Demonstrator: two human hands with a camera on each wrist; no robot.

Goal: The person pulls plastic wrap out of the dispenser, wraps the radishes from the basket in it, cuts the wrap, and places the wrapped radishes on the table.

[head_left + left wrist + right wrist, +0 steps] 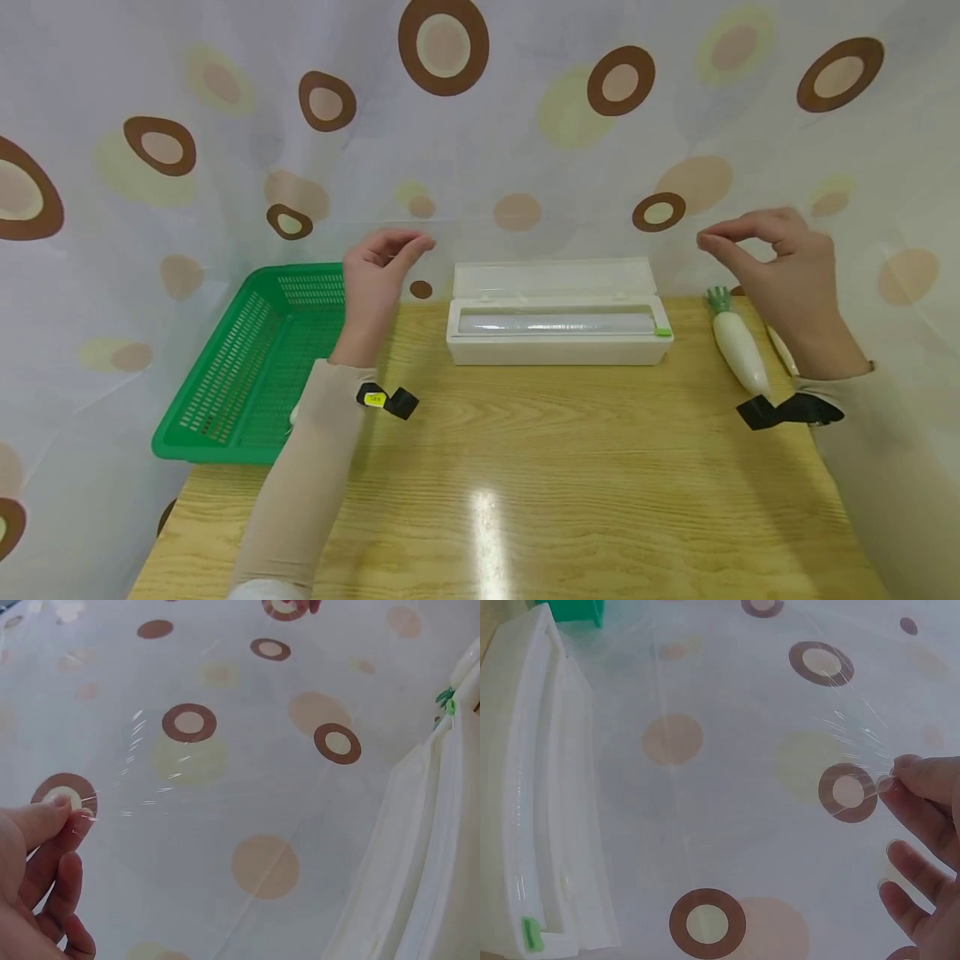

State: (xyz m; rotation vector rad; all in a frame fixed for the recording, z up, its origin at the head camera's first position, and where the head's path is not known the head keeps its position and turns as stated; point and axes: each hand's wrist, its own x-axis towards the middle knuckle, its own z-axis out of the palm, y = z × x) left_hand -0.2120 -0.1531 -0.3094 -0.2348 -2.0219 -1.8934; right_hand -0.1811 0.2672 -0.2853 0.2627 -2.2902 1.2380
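Note:
A thin clear sheet of cling film point(154, 776) is stretched between the two raised hands. My left hand point(375, 271) pinches one corner between thumb and index finger. The opposite corner is pinched by my right hand point(787, 271), and creases in the film point(855, 739) fan out from those fingertips. Below and between the hands stands a white cling film dispenser point(558, 350), its lid point(555, 279) raised. A roll of film point(555, 323) lies inside it, and a small green slider point(662, 332) sits at its right end. In the head view the stretched sheet is barely visible.
A green plastic basket point(258, 454) stands at the left, with a small white item point(293, 414) partly hidden by the left sleeve. To the right lies a white radish point(739, 346) with a green top; another pale item point(782, 350) is mostly hidden. A patterned curtain point(480, 167) hangs behind the wooden table point(570, 467).

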